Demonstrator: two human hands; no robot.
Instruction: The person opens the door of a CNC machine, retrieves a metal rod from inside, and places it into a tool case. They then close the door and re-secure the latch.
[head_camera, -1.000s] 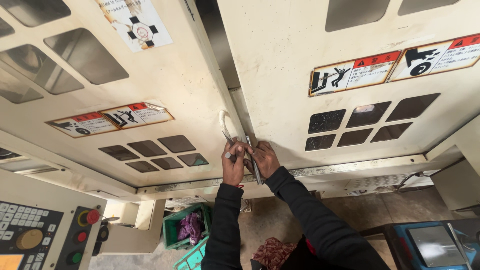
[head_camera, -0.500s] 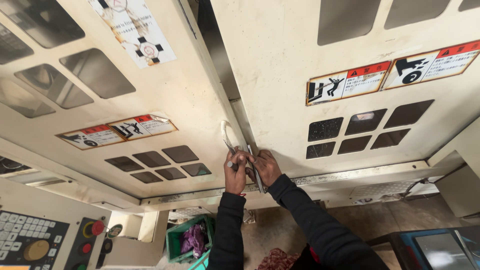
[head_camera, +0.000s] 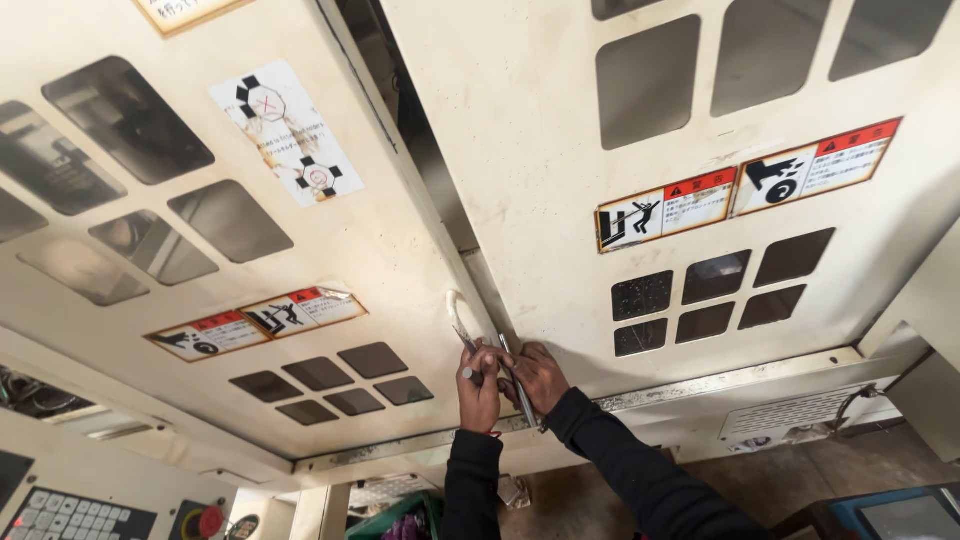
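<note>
Even, diffuse light fell across the cream machine doors (head_camera: 700, 130), rendering them bright with no hard glare, while the dark gap (head_camera: 420, 130) between them and the window cut-outs (head_camera: 640, 70) stayed deep in shadow. The wide lens bent straight panel edges toward the frame borders and tilted the whole scene, and the lower corners, by the control panel (head_camera: 80, 510), were dimmer. Focus was fairly sharp at the centre, where the black sleeves (head_camera: 620, 470) read almost without detail and cast only soft shadows.
</note>
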